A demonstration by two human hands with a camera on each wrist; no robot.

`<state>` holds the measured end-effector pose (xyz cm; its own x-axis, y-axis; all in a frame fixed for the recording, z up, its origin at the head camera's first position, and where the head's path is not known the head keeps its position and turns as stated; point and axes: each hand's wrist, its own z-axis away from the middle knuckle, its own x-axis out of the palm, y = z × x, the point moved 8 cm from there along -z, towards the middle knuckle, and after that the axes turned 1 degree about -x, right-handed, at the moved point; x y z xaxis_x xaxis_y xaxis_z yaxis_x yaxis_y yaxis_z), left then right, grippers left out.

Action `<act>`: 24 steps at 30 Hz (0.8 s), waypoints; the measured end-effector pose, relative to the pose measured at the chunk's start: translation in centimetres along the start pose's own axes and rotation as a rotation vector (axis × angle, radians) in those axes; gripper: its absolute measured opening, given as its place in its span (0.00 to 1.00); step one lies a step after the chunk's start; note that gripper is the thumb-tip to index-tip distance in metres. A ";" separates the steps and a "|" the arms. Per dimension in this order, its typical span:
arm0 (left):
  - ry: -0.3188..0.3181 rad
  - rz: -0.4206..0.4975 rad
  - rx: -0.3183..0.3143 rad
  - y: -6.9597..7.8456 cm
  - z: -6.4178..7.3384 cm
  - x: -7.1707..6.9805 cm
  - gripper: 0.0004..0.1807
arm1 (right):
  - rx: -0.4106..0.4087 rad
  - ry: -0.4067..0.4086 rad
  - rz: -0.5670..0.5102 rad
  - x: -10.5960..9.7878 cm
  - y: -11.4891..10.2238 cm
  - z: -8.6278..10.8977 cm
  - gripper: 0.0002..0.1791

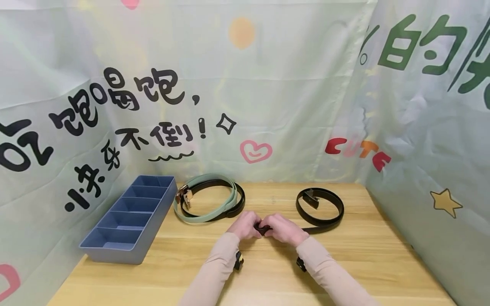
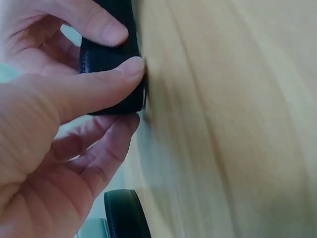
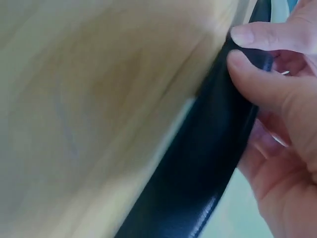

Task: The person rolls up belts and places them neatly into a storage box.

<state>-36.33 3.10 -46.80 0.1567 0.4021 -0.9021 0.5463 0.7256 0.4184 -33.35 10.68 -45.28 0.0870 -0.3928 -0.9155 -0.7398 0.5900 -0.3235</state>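
Note:
A black belt (image 1: 325, 230) runs across the table from a loose loop on the right, with its dark buckle (image 1: 310, 198) inside that loop. At the other end, my left hand (image 1: 244, 225) pinches the belt between thumb and fingers. Close beside it, my right hand (image 1: 284, 229) pinches the same stretch of belt. In the left wrist view the belt end (image 2: 111, 58) looks folded over or layered, standing on edge against the wood. From the right wrist view the strap (image 3: 198, 148) stretches away from my right thumb. Fingers partly hide the held end.
To the left, a light green belt (image 1: 208, 219) and another black belt (image 1: 243, 199) lie coiled together, metal buckles (image 1: 187, 197) at their left side. A blue-grey tray (image 1: 139, 250) with several compartments stands at the table's left edge. Printed cloth walls (image 1: 291, 106) enclose the back and sides.

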 end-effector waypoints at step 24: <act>-0.003 0.081 -0.071 -0.4 0.2 0.1 0.13 | -0.008 0.010 -0.029 0.0 0.2 0.5 0.09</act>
<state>-36.37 2.74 -47.10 0.2009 0.4591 -0.8654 0.4720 0.7287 0.4962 -33.16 11.09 -45.47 0.1020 -0.4163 -0.9035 -0.7423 0.5728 -0.3477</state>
